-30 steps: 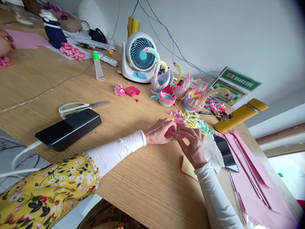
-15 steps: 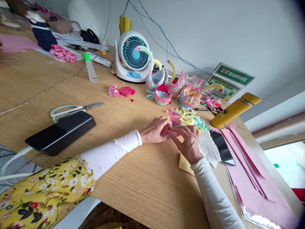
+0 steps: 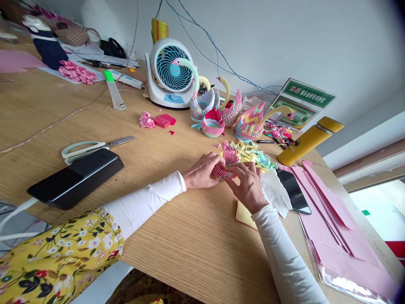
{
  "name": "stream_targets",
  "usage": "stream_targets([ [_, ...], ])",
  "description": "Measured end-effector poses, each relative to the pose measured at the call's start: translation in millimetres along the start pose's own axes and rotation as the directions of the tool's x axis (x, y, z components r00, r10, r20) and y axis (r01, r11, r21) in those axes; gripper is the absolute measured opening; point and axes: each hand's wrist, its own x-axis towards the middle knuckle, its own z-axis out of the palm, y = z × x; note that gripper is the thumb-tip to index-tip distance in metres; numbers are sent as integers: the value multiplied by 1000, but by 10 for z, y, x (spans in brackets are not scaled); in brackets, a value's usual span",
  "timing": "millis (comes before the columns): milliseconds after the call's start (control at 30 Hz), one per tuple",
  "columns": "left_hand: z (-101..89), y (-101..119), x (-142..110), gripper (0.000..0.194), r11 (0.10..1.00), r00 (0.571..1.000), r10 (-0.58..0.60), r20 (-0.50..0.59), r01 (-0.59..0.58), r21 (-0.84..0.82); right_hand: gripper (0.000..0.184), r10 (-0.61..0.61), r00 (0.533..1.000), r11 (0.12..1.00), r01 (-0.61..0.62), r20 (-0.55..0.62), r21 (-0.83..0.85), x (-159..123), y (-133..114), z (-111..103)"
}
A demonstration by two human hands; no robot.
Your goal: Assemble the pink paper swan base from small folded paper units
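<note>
Both hands meet over the wooden table at a small ring-like assembly of pink folded paper, partly covered by fingers. My left hand is closed round its left side. On the right side, my right hand pinches it with thumb and forefinger. Just beyond lies a pile of loose folded paper pieces in yellow and green, with pink ones at its left end. Several finished paper swans, among them a pink and yellow one, stand behind the pile beside a red and pink paper bowl.
A white fan stands at the back. To the left are scissors, a black box-like device and a glue bottle. A yellow flask, a phone, white tissue and pink paper sheets lie right.
The whole view has shifted slightly. The pink paper assembly has tilted a little between my hands, and my right fingers have moved slightly along its edge.
</note>
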Motion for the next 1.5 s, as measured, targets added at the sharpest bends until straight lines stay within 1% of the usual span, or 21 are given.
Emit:
stream_targets([
  [67, -15, 4, 3, 26, 1000, 1000, -4, 11, 4, 4, 21, 5, 1000, 999, -5, -2, 32, 1, -8, -37],
  [167, -45, 18, 1, 26, 1000, 999, -1, 41, 0, 21, 27, 25, 1000, 978, -26, 10, 206, 34, 48, -162],
  [233, -56, 42, -7, 23, 999, 998, 17, 55, -18, 26, 33, 99, 995, 942, -91, -8, 323, 94, 167, -245],
  [267, -56, 59, -15, 20, 999, 998, 31, 59, -32, 24, 33, 156, 987, 931, -134, -39, 339, 138, 250, -269],
  [333, -45, 104, -35, 17, 998, 997, 60, 53, -61, 13, 30, 251, 964, 931, -218, -81, 292, 253, 443, -261],
  [367, -36, 128, -47, 17, 997, 996, 73, 49, -74, 10, 29, 278, 959, 937, -256, -60, 238, 320, 541, -228],
  [400, -26, 152, -58, 16, 996, 995, 88, 42, -89, 4, 27, 291, 957, 944, -284, -13, 165, 390, 631, -179],
  [433, -16, 174, -69, 16, 995, 994, 103, 41, -103, 0, 25, 292, 956, 952, -294, 38, 87, 461, 710, -118],
  [500, -2, 204, -88, 17, 994, 993, 110, 44, -110, 5, 23, 276, 956, 960, -279, 99, 18, 596, 827, 22],
  [600, 3, 216, -104, 17, 995, 994, 99, 38, -99, 18, 28, 253, 957, 968, -249, 142, -41, 761, 924, 219],
  [700, -4, 209, -109, 16, 996, 996, 88, 32, -88, 18, 35, 251, 951, 967, -238, 179, -91, 873, 983, 353],
  [833, -16, 210, -105, 16, 997, 996, 71, 52, -72, 12, 30, 258, 933, 965, -234, 250, -120, 942, 1035, 435],
  [900, -21, 213, -103, 16, 998, 996, 58, 72, -59, 14, 27, 275, 927, 960, -250, 254, -127, 942, 1041, 448],
  [1000, -27, 214, -103, 16, 999, 996, 40, 84, -41, 15, 26, 309, 928, 949, -289, 210, -123, 909, 1027, 443],
  [1133, -29, 212, -103, 16, 999, 997, 36, 70, -34, -29, 25, 366, 927, 930, -359, 88, -78, 828, 993, 371],
  [1333, -22, 196, -101, 18, 997, 997, 49, 53, -46, -66, 26, 446, 892, 895, -441, -74, 69, 654, 881, 109],
  [1433, -21, 187, -102, 20, 992, 998, 63, 5, -62, -109, 26, 468, 877, 880, -453, -105, 140, 525, 783, -23],
  [1500, -22, 180, -105, 26, 990, 997, 70, -24, -73, -119, 26, 474, 873, 873, -450, -114, 188, 413, 708, -93],
])
